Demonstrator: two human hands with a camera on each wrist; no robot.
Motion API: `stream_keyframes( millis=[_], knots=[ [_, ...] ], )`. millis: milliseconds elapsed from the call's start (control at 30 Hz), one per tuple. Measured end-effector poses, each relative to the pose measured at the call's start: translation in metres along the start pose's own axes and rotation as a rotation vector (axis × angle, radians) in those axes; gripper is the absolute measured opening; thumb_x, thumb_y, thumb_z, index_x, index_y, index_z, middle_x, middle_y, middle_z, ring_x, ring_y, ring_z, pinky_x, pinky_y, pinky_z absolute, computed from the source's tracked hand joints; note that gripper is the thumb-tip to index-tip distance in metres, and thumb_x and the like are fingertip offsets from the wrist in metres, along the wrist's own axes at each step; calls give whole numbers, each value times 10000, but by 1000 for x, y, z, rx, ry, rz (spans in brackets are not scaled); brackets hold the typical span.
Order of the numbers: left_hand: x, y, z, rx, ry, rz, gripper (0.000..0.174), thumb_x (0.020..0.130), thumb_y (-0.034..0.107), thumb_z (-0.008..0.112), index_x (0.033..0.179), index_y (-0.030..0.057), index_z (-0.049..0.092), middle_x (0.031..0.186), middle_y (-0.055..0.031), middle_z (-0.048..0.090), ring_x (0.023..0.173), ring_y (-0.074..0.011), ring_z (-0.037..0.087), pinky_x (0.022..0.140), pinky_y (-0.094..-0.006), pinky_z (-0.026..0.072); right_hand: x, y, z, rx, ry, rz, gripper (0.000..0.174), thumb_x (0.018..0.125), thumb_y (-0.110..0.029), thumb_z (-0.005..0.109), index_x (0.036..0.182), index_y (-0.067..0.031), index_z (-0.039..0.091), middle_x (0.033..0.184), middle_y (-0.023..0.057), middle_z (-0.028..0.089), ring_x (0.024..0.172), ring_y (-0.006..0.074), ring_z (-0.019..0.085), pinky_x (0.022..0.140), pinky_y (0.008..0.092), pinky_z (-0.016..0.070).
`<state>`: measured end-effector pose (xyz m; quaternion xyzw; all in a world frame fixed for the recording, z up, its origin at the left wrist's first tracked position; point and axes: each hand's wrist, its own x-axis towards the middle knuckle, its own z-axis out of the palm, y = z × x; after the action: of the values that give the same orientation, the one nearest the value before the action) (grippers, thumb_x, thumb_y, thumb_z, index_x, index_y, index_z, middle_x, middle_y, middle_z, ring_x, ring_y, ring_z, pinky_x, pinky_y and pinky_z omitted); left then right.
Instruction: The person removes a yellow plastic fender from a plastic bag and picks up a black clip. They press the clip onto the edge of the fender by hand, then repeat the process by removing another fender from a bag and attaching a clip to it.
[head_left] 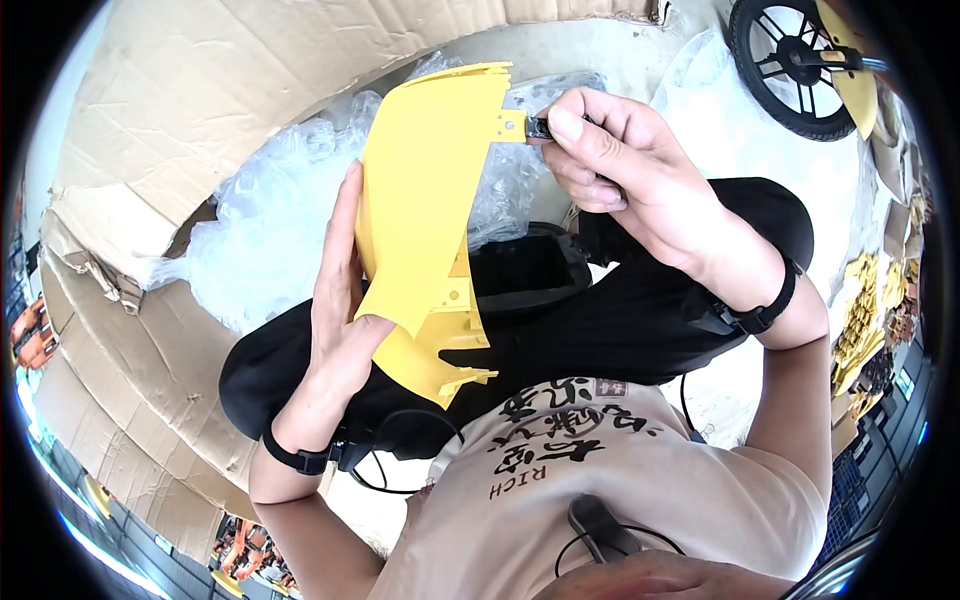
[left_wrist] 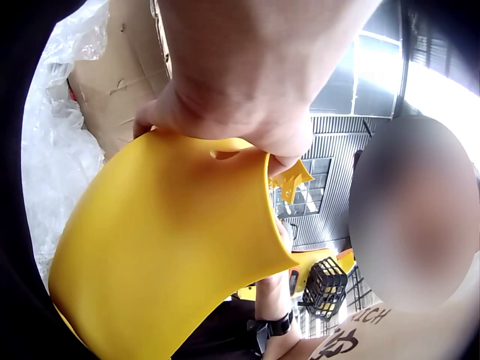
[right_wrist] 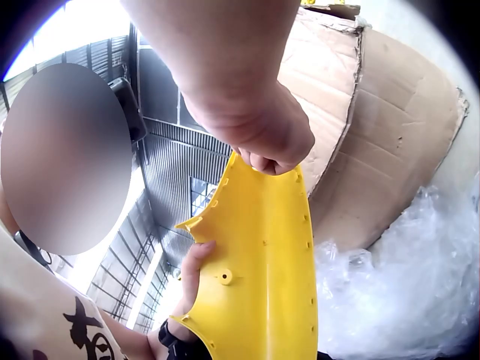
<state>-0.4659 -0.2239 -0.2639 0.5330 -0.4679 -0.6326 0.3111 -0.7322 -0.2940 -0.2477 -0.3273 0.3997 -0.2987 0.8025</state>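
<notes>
A curved yellow plastic panel (head_left: 415,200) is held up over the lap, its inner side with small tabs and a holed boss showing in the right wrist view (right_wrist: 281,247). My left hand (head_left: 340,300) grips its left edge, thumb over the lower part and fingers along the outside. At the panel's upper right tab, my right hand (head_left: 630,160) pinches a small dark clip-like piece (head_left: 538,128) between thumb and index finger, the piece touching the tab. The right fingertips are partly hidden in the right wrist view.
Cardboard (head_left: 150,120) and clear plastic wrap (head_left: 270,220) lie at the left and ahead. A black open container (head_left: 530,268) sits between the legs. A black wheel (head_left: 795,60) stands at the upper right, with yellow parts (head_left: 862,320) heaped at the far right.
</notes>
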Motion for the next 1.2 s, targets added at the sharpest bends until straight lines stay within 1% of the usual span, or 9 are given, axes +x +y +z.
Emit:
stream_keyframes(
  millis=[133,467,567,633,767,833,967,1033,1200],
  knots=[
    [-2,4,1,69,-5,-9,974,706,123,566,1577,34,137,1562,-189,285,1446,-302,295,1178,-420,241,1,3,-1,-42,16,-33,245,1041,-295,528,936,-75,531,718,-70,379,592,22,281,527,187,235],
    [-4,-4,-1,222,-64,81,971,698,81,562,1576,38,149,1555,-207,277,1432,-330,300,1169,-433,249,-1,5,0,-76,69,-27,274,1028,-292,556,1018,-19,575,707,-69,397,598,24,298,530,191,238],
    [-5,-5,-2,283,-40,84,964,709,87,569,1575,37,148,1549,-206,285,1429,-329,305,1166,-435,255,-2,5,0,-81,81,-10,274,1029,-292,556,1006,-20,577,705,-70,397,596,25,295,528,192,236],
    [-4,-5,-2,192,-72,25,987,875,393,656,1590,76,54,1602,-167,242,1441,-279,317,1160,-380,277,-1,7,-2,-55,62,4,275,1029,-292,556,1013,-18,575,703,-70,397,594,26,292,525,193,234],
    [-3,-6,0,292,-89,50,1013,865,419,674,1590,81,53,1598,-167,251,1439,-281,321,1156,-383,288,-1,6,-2,-46,46,-26,279,1031,-291,551,1018,-13,572,704,-69,400,592,27,291,524,193,234],
    [-4,-1,6,53,-17,-7,917,802,118,586,1586,62,113,1517,-168,313,1361,-271,382,1105,-386,331,-2,4,-2,-21,53,-10,283,1033,-291,547,1022,-8,568,707,-66,399,591,27,290,526,192,235],
    [-4,1,5,67,-22,11,911,814,117,582,1589,74,105,1519,-160,308,1347,-266,398,1094,-383,345,-2,5,0,-22,69,-16,288,1033,-292,546,1022,-5,566,702,-65,396,589,27,291,527,193,235],
    [-4,1,3,126,-33,-51,1015,862,436,674,1591,87,61,1585,-171,277,1426,-286,349,1148,-381,310,-1,4,1,-46,51,-34,291,1032,-292,548,1022,-2,564,700,-63,395,588,27,294,527,191,235],
    [-4,0,3,142,-34,-30,1010,863,436,670,1591,86,64,1584,-173,279,1418,-284,359,1144,-381,315,-1,4,0,-49,47,-23,293,1031,-292,550,1018,0,564,699,-63,394,591,27,300,527,194,237]
  ],
)
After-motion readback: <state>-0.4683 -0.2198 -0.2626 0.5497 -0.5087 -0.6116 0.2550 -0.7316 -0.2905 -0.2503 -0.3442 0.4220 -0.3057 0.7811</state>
